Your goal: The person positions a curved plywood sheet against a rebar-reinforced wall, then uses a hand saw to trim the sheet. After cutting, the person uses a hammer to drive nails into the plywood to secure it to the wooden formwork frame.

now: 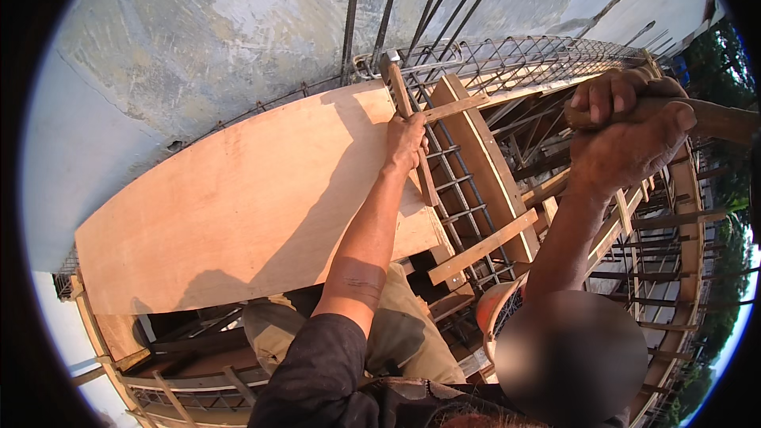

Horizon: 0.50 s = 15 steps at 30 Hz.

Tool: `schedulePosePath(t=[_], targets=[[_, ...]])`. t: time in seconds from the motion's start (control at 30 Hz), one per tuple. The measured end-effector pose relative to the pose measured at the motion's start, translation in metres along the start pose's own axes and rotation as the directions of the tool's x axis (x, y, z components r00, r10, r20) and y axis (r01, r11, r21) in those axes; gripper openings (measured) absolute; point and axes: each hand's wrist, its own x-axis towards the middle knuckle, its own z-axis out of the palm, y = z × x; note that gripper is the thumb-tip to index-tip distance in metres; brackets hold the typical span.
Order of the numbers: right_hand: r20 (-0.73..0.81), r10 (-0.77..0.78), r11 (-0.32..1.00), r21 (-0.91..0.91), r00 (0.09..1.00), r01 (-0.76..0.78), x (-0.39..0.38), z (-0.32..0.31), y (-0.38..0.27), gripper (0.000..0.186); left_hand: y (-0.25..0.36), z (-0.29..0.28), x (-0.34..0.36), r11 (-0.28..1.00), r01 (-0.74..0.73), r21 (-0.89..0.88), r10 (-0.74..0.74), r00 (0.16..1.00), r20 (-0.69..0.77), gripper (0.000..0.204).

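Note:
My left hand [407, 143] is closed around a narrow wooden batten [428, 182], which stands at the right end of a curved plywood sheet [238, 190]. The batten's upper end is pale grey and comes close to the steel bars by the wall. Raised at the upper right, my right hand [622, 127] grips a thick wooden handle [717, 120]. That handle runs off toward the right rim, and its far end is out of sight. A thin wood strip [457, 108] begins beside my left hand and lies across a formwork board [479, 162].
A rough grey wall [214, 32] rises along the far side, with upright rebar [353, 16] before it. A rebar cage [547, 59] curves away rightward. Gaps between timbers show beside my knees [412, 325]. An orange hard hat [497, 307] sits beside a blurred patch.

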Motion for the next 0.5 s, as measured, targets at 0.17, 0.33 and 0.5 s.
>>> schedulePosePath(t=[0.17, 0.33, 0.5], targets=[[0.057, 0.747, 0.094, -0.995, 0.663, -0.020, -0.077, -0.080, 0.147, 0.050, 0.005, 0.013, 0.000, 0.995, 0.055, 0.081, -0.057, 0.998, 0.022, 0.022], [0.001, 0.766, 0.366, -0.822, 0.642, -0.435, -0.118, -0.063, 0.065, 0.048, 0.001, -0.014, 0.009, 0.999, -0.002, 0.050, 0.001, 1.000, 0.021, 0.022], [-0.167, 0.629, 0.664, -0.392, 0.759, -0.637, -0.199, -0.089, -0.025, 0.037, -0.002, 0.002, -0.059, 0.999, -0.020, -0.034, 0.028, 0.969, 0.245, 0.017]])
